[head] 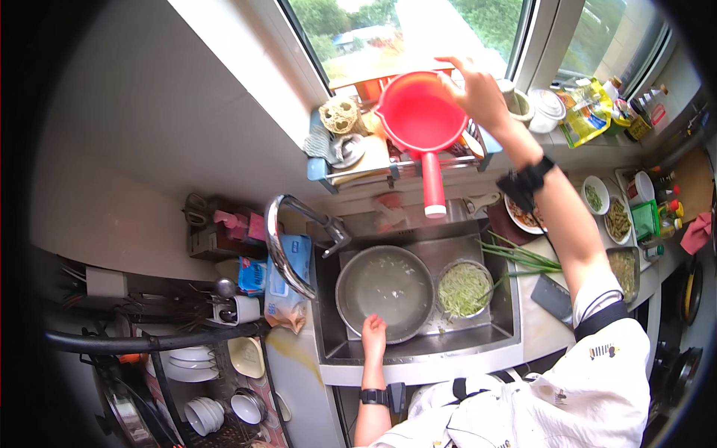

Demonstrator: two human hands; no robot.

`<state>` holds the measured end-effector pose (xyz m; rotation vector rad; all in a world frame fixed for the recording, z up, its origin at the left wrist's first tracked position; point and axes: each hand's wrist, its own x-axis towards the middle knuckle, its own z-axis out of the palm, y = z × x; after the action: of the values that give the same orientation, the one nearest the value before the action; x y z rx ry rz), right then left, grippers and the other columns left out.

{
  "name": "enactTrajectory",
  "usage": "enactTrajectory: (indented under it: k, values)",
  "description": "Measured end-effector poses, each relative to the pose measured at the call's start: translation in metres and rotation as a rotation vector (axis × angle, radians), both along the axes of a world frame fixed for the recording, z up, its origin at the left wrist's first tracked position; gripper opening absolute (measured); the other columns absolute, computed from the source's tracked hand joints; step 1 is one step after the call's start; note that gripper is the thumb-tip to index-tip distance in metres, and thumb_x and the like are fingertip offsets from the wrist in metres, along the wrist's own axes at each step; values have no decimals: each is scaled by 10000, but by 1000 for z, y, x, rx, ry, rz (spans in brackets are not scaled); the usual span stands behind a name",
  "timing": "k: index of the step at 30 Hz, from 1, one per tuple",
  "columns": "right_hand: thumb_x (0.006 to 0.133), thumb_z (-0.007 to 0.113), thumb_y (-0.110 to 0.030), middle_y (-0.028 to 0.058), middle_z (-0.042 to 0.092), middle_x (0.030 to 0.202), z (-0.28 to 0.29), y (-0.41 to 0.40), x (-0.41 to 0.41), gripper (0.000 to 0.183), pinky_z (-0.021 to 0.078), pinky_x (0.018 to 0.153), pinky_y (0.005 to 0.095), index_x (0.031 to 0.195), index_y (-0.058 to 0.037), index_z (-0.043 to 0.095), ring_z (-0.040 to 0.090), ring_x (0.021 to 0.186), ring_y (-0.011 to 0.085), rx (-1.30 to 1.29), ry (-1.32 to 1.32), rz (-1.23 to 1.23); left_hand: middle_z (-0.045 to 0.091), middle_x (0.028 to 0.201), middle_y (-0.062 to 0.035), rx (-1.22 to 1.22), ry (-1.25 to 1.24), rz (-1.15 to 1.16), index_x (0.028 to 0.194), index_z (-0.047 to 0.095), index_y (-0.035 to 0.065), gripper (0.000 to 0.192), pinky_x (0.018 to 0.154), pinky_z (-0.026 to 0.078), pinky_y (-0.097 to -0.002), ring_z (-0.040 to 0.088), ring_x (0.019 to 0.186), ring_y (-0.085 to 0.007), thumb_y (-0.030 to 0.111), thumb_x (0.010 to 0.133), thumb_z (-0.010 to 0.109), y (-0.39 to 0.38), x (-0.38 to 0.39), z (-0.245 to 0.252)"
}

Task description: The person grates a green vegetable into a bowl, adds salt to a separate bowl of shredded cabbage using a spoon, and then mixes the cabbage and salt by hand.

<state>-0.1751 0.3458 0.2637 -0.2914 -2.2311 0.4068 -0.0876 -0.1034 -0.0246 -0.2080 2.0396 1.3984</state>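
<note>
A round metal basin holding cloudy water stands in the left part of the steel sink. At its near rim is my left hand, fingers curled over the edge; whether they grip it is unclear. Above the sink, my right hand reaches to the right rim of a red plastic ladle, its fingers spread. The ladle's handle points down toward the sink, and I cannot tell whether my hand bears its weight. Beside the basin, a bowl of shredded pale green vegetable sits in the sink.
A chrome faucet arches over the sink's left side, near a blue wipes pack. Scallions and a cleaver lie at right, near several dishes of food. Behind the ladle is a sill rack; dish shelves stand lower left.
</note>
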Motion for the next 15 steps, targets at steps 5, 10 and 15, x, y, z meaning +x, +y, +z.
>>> enactTrajectory:
  k: [5,10,15]
  values:
    - [748,629,-49,112,574,761,-130,-145,160,128,476,628,339,865,-32,581,589,701,260,-444,-246,431,535,1178,-217,-124,46,-185,1227,432,-45,430,899,432,-329,570,1037,-260,85,833,542,27,-11,10]
    - [798,589,-134,122,599,928,-294,-210,295,288,499,715,347,1039,16,543,604,862,234,-1027,-824,93,541,1172,-240,-492,299,-630,1195,470,-55,429,938,406,-370,541,1091,-309,124,817,567,52,-15,9]
    - [788,532,-41,90,579,898,-396,-201,305,289,497,597,280,1073,-15,493,587,751,177,-2063,-400,-642,547,1179,-221,-222,79,-589,1192,492,-37,422,925,415,-357,534,1107,-311,160,827,568,55,4,5]
